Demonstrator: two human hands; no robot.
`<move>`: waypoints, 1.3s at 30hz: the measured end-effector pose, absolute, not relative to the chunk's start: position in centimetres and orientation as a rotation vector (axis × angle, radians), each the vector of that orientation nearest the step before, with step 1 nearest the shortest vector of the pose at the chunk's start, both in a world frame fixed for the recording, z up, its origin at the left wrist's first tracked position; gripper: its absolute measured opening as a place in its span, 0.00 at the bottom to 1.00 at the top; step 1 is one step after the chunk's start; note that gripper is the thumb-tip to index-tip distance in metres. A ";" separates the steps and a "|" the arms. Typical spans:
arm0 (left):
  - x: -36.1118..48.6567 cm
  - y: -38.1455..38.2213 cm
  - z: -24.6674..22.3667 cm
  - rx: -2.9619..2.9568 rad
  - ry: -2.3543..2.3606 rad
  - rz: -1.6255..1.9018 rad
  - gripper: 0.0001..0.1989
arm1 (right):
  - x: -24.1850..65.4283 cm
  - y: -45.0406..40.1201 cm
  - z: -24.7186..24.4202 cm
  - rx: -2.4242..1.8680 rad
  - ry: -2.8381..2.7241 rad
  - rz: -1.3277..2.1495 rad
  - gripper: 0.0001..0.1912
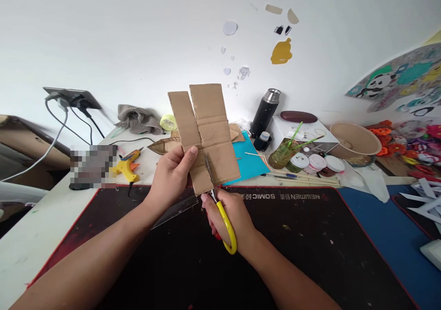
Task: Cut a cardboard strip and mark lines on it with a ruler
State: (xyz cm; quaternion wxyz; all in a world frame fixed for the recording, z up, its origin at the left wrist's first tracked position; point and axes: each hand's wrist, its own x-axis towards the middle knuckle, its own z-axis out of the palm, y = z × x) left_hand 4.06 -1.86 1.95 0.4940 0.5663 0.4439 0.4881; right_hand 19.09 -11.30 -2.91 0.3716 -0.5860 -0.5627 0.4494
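The left hand [175,165] is closed in a pinch on the cardboard piece [215,133], thumb flat on the near face and fingers curled at the edge, mostly hidden. The right hand [234,216] is wrapped around the handles of the scissors [226,222]; how far apart the blades stand is hard to tell, as they overlap the cardboard.

The cardboard piece is held up above the mat [292,250], at about 2 o'clock from the left hand and 11 o'clock from the right. Its long axis leans slightly, running from between 11 and 12 down to between 5 and 6. A slit opens at the top and parts a narrow strip, toward 9, from a wider panel, toward 3. The blades enter from the bottom edge and point between 11 and 12, nearly in line with that slit; whether any cardboard joins the two parts beyond the tip is unclear. The left hand is nearer, gripping the narrow strip, while the right works from below, at 5 o'clock.
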 end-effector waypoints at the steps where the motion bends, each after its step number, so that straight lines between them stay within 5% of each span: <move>1: 4.1 -1.9 2.0 1.387 1.081 1.181 0.29 | 19.2 -11.2 -2.8 -1.483 -1.452 1.168 0.23; 8: 4.0 -1.9 2.2 1.382 1.077 1.196 0.28 | 19.9 -11.0 -1.7 -1.404 -1.461 1.273 0.21; 21: 4.5 -2.8 2.0 1.362 1.076 1.105 0.29 | 20.9 -10.6 -1.3 -1.378 -1.538 1.249 0.33; 39: 4.7 -3.1 2.7 1.362 1.072 1.144 0.27 | 19.8 -11.5 -1.6 -1.396 -1.433 1.264 0.31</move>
